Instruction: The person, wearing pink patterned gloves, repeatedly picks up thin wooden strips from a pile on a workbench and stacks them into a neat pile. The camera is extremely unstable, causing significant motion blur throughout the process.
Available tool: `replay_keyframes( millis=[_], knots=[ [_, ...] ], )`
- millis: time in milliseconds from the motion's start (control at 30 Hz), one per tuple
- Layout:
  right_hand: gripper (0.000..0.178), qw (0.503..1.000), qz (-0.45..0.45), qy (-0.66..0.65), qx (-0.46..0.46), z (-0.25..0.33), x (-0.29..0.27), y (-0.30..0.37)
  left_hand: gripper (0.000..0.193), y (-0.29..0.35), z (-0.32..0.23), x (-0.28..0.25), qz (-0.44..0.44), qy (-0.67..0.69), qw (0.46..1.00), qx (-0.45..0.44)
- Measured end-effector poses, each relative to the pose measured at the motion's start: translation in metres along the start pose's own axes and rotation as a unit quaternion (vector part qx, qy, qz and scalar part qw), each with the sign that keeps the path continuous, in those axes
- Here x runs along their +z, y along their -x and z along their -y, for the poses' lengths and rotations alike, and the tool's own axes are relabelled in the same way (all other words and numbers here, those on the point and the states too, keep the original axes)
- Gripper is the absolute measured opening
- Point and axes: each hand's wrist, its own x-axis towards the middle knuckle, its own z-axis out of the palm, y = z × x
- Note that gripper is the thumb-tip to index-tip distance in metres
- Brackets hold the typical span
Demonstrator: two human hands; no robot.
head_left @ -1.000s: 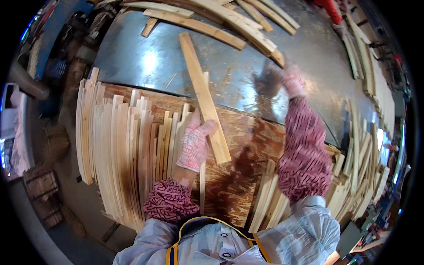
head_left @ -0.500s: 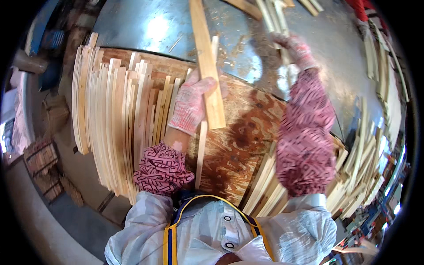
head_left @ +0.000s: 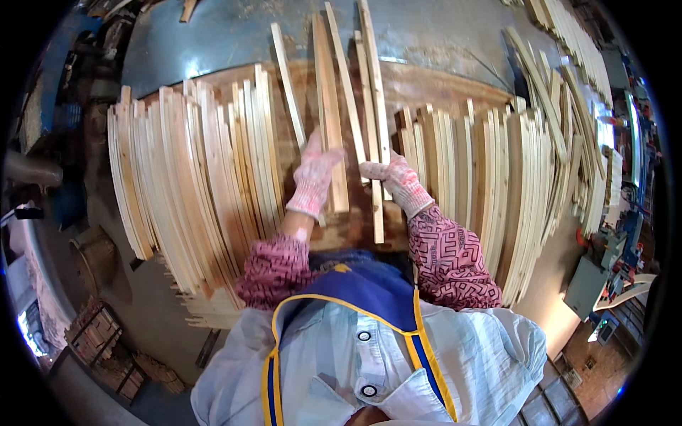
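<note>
My left hand (head_left: 316,177), in a white-and-red knit glove, is closed on a wide wooden board (head_left: 327,99) that points away from me. A thin pale strip (head_left: 286,78) runs beneath or beside that hand; whether it is gripped I cannot tell. My right hand (head_left: 399,179), gloved alike, closes around a few narrow wooden strips (head_left: 374,106), thumb on top. Between the hands another slim strip (head_left: 345,85) lies lengthwise, its near end close to my right thumb. Most fingers of both hands are hidden under the wood.
A row of upright-laid strips (head_left: 192,163) flanks me on the left, a similar row (head_left: 483,163) on the right. Beyond lies a grey metal surface (head_left: 227,35). Loose strips (head_left: 550,106) lean at the far right, near a green-grey machine box (head_left: 586,284).
My right hand has come back from the far metal surface to beside my left, bringing strips. My view has turned to the right. My left hand still holds the board.
</note>
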Motion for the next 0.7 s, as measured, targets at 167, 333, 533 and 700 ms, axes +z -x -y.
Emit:
replay_keyframes(
  millis=[167, 333, 533, 700],
  knots=[
    [0.046, 0.998, -0.048, 0.039, -0.018, -0.033, 0.036, 0.051, 0.098, 0.0, 0.003, 0.02, 0.065, -0.043, 0.995, -0.055],
    [0.033, 0.959, 0.075, -0.268, 0.047, -0.023, 0.024, 0.077, 0.061, 0.013, 0.01, -0.017, 0.137, 0.317, 0.933, -0.1],
    [0.065, 0.977, -0.103, 0.187, -0.031, -0.069, 0.014, 0.015, 0.053, 0.042, 0.015, -0.029, 0.184, 0.361, 0.913, -0.041],
    [0.091, 0.846, -0.163, 0.507, -0.04, -0.033, 0.038, 0.025, 0.058, 0.065, 0.025, -0.043, 0.146, 0.388, 0.91, 0.007]
  ],
)
